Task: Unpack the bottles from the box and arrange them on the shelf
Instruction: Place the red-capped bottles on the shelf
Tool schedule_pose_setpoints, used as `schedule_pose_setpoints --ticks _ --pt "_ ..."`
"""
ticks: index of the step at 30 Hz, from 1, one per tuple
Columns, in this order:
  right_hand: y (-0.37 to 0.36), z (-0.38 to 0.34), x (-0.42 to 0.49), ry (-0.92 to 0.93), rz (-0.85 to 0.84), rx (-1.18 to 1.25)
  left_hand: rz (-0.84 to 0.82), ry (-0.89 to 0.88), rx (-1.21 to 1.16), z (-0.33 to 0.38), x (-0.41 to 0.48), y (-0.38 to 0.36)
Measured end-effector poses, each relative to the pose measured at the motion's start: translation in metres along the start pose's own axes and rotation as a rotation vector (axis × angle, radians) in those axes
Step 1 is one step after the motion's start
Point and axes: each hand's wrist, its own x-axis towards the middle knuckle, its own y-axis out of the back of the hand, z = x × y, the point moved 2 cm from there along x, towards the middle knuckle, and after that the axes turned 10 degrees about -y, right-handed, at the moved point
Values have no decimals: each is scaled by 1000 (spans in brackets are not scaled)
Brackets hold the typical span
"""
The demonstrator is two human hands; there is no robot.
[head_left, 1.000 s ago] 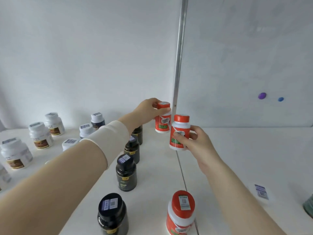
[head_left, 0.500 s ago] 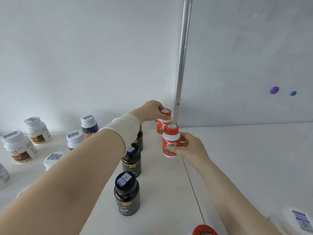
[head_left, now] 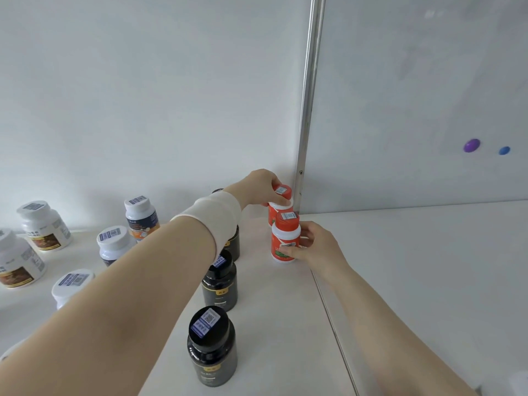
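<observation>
Two small orange-and-white bottles with orange caps stand one behind the other on the white shelf [head_left: 285, 310], close to the metal upright. My left hand [head_left: 261, 185] grips the rear orange bottle [head_left: 281, 195] around its cap and neck, right at the back wall. My right hand [head_left: 317, 247] holds the front orange bottle [head_left: 285, 238] by its body, with its base on or just above the shelf. A row of black bottles [head_left: 220, 281] runs toward me on the left of them. The box is out of view.
White bottles [head_left: 43, 224] and blue-labelled ones [head_left: 140, 212] stand spread over the shelf's left part. A metal upright [head_left: 310, 95] and a seam divide the shelf from the white surface on the right. Two small magnets [head_left: 471, 145] stick on the right panel.
Both hands have carried their orange bottles down and back toward the corner by the upright. The front bottle has sunk to shelf level. The view shifted so the nearest orange bottle left the frame.
</observation>
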Motion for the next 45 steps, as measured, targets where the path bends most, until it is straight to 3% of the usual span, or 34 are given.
schedule_pose_setpoints --ticks 17,25,33,38,45 --pt "1 -4 -3 -20 -49 -28 -54 -22 60 3 -1 -2" --pt "26 -29 -30 25 24 -193 -149 -8 373 27 -36 34" --pt "38 -75 -110 272 91 -557 -73 64 826 78 -161 82" --pt "13 -90 -191 484 116 -809 -24 173 931 95 -278 98" --pt "-70 -121 -292 751 91 -969 -55 386 1033 86 -438 124"
